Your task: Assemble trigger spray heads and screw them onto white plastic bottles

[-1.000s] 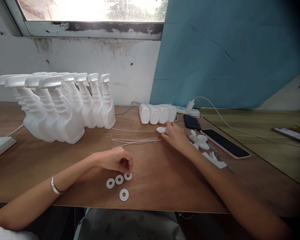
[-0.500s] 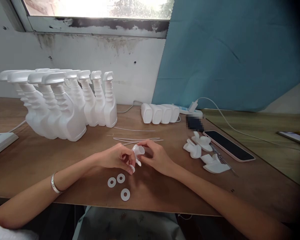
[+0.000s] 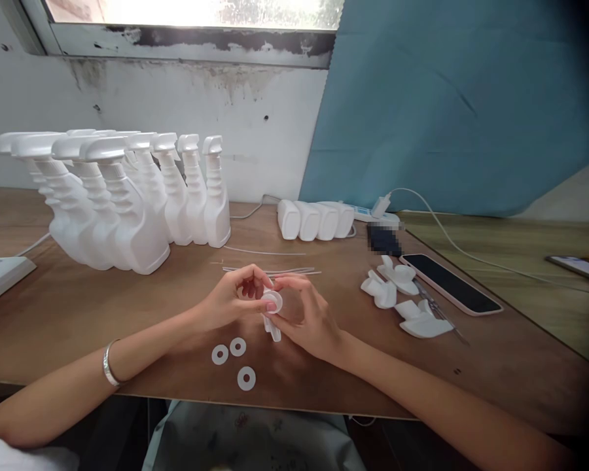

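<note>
Between my hands is a white spray trigger head (image 3: 273, 330), its round collar turned up toward me and its trigger pointing down. My right hand (image 3: 308, 315) is closed around its far side and underside. My left hand (image 3: 240, 296) has its thumb on the collar's opening, fingers curled behind. A white disc or washer seems to sit under that thumb, though the thumb partly hides it. Three flat white washers (image 3: 246, 378) with centre holes lie on the table just below my hands. Thin white tubes (image 3: 269, 270) lie beyond my fingers.
White spray bottles (image 3: 147, 242) stand grouped at the back left. Several white bottles (image 3: 308, 222) lie at the back middle. Loose spray head parts (image 3: 423, 320), tweezers (image 3: 434, 301) and a phone (image 3: 449, 282) lie to the right. A power strip (image 3: 2, 278) sits at far left.
My left hand has brought the washer up from beside the spray head to its collar, and the thumb now presses there. The spray head has tilted with its opening toward me.
</note>
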The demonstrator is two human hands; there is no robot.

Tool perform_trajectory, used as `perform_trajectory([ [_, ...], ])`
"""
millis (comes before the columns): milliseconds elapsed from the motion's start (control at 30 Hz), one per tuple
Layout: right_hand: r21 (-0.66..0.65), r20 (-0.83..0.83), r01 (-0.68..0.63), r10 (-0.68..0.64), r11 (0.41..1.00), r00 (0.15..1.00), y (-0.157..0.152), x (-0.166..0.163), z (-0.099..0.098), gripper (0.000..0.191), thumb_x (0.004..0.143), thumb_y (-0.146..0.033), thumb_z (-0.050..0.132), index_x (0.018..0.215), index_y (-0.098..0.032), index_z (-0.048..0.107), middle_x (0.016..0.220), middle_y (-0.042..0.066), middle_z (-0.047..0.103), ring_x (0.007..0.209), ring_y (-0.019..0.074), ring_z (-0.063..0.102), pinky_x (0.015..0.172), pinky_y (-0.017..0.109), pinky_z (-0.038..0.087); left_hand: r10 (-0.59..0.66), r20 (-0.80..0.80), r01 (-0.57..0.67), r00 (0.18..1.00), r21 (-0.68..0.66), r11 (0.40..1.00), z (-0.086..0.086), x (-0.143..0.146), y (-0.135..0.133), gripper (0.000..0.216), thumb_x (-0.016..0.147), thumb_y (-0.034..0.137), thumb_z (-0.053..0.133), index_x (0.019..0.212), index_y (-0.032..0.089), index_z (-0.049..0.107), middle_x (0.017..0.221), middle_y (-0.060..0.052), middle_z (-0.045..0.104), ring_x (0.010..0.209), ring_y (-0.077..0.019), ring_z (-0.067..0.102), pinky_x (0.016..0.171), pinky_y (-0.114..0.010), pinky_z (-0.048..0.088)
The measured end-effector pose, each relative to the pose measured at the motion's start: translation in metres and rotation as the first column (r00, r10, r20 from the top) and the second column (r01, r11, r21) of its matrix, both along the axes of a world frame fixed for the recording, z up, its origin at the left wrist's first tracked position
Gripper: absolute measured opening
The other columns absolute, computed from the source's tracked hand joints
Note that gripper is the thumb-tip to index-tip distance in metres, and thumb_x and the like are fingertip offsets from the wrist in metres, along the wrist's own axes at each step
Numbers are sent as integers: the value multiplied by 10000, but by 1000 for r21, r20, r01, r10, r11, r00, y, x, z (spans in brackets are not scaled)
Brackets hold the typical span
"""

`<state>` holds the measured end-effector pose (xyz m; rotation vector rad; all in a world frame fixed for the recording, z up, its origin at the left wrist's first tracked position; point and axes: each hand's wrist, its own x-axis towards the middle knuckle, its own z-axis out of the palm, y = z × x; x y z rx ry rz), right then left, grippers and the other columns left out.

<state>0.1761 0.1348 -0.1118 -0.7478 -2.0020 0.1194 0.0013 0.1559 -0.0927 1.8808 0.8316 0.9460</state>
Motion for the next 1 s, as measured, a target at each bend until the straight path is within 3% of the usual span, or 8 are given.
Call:
perform_trajectory([
  [200,-57,-40,-115,112,992,993,2,1,-7,396,776,-157,548,1119,-226,363,1044,64,563,967,140,572,828,304,500,150,-54,-150,987,2,989,-5,5,0,302,680,342,653,884,177,503,927,-27,526,862,-148,481,766,-279,375],
  [300,-76,22,-210,213,975,977,1,3,-2,394,780,-131,506,1140,-205,364,1096,85,546,1047,160,534,871,331,477,45,27,-40,999,-178,983,-8,5,2,348,691,335,641,950,184,464,962,-35,526,908,-167,501,784,-294,395],
  [367,-84,82,-246,252,966,964,0,2,2,426,753,-164,537,1142,-188,366,1149,110,513,1129,199,469,917,377,440,-32,105,62,994,-293,954,-12,5,3,333,718,341,614,952,182,438,892,-20,534,815,-147,524,716,-273,412],
  [433,-93,140,-213,225,973,964,-1,1,3,489,707,-229,602,1136,-184,373,1196,126,475,1164,239,424,933,419,415,-24,141,69,990,-325,943,-17,4,6,304,730,349,601,912,176,430,829,-2,524,735,-124,518,665,-250,407],
  [567,-132,162,-39,60,990,985,4,2,-5,413,728,-154,552,1109,-207,399,1131,94,505,1024,206,519,825,362,476,80,78,-57,994,-261,964,-17,3,8,297,726,388,596,844,164,441,776,14,497,683,-107,485,630,-232,390],
  [667,-121,140,33,-16,992,990,12,8,-10,349,736,-69,468,1050,-215,423,982,49,561,851,164,573,722,304,493,83,76,-63,994,-243,968,-12,1,8,257,753,383,554,822,157,455,796,6,506,720,-113,493,668,-238,397],
  [900,-51,318,-44,58,998,946,19,15,-8,293,757,-74,440,1019,-202,426,1004,58,547,867,160,560,719,281,482,31,86,-13,996,-208,978,-12,0,6,253,753,333,563,892,184,412,785,13,543,707,-113,540,664,-241,430],
  [1000,-23,363,-13,21,1000,932,20,16,-10,220,795,-173,477,1009,-186,426,1012,76,539,844,160,574,687,275,493,-47,28,48,999,-57,997,-13,-2,5,293,737,322,598,913,191,405,874,-18,570,749,-124,565,659,-239,456],
])
